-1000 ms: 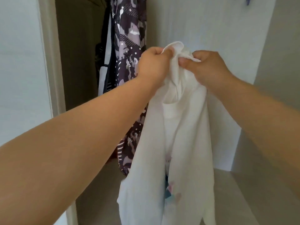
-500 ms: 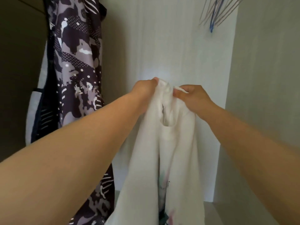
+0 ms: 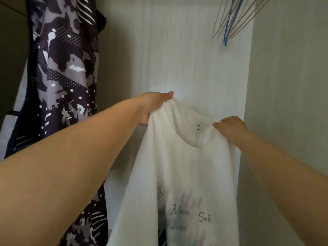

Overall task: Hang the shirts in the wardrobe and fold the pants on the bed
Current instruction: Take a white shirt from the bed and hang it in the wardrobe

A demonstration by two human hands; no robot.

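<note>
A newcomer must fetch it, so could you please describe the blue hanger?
Inside the wardrobe, look to the upper right, where a bunch of thin hangers dangles against the back wall. The blue hanger is the only coloured one; its neighbours are pale beige.

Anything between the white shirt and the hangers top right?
Nothing visible. The left hand and right hand hold the white shirt by its neckline; only open space lies between it and the hangers up right. The patterned garment hangs left, off that path.
</note>
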